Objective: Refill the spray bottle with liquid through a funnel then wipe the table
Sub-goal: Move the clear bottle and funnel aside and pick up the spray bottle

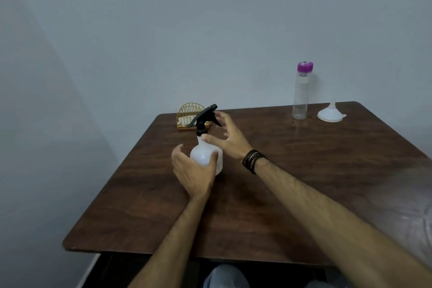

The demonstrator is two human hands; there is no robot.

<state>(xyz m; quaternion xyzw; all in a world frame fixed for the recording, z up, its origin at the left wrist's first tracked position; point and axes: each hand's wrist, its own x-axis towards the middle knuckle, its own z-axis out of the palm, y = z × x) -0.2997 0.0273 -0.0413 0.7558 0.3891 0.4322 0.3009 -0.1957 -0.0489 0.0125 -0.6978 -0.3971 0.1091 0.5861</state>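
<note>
A white spray bottle [203, 152] with a black trigger head [203, 117] stands upright on the dark wooden table [304, 170], left of centre. My left hand [192, 170] grips the bottle's round body from the near side. My right hand [228, 138] hovers beside the neck with fingers spread, its thumb touching the bottle just below the black collar. A clear bottle with a purple cap [301, 91] stands at the far right. A white funnel [330, 113] sits upside down to the right of that bottle.
A gold wire holder [187, 113] with something pale inside stands at the table's far edge, behind the spray bottle. A grey wall runs behind the table. My knees [224, 276] show below the table's near edge.
</note>
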